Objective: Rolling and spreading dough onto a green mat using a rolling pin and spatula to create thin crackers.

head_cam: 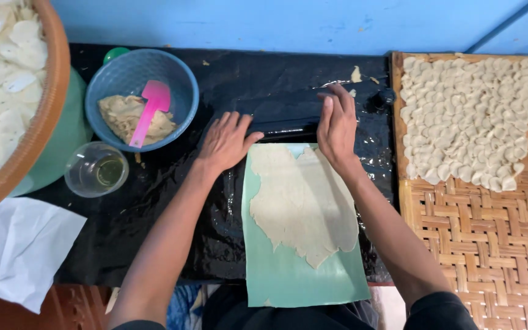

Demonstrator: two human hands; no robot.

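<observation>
So both palms are flat on a dark rolling pin [288, 125] that lies crosswise in the upper middle of the frame, its long axis running left-right w/ a knob end poking out toward the right near the woven tray. My left hand [226, 142] rests on the pin's left part, fingers spread and loosely open, gripping nothing, just pressing down. My right hand [337, 125] sits on the right part, fingers straight and together, also open, palm down.

Key relation: the dough sheet [302, 201] lies directly below the pin in the frame, i.e. toward me from both hands, thin and ragged-edged, on a green mat [288, 275] whose long axis runs top-to-bottom, at right angles to the pin. Pin sits right at the sheet's top edge. Right hand is over the mat's upper right corner; left hand is just off its left edge, on the black plastic sheet [154, 232].

Blue bowl [181, 82] w/ a dough lump and pink spatula [149, 110] is upper left; woven tray [490, 244] of small cut pieces fills the right.
</observation>
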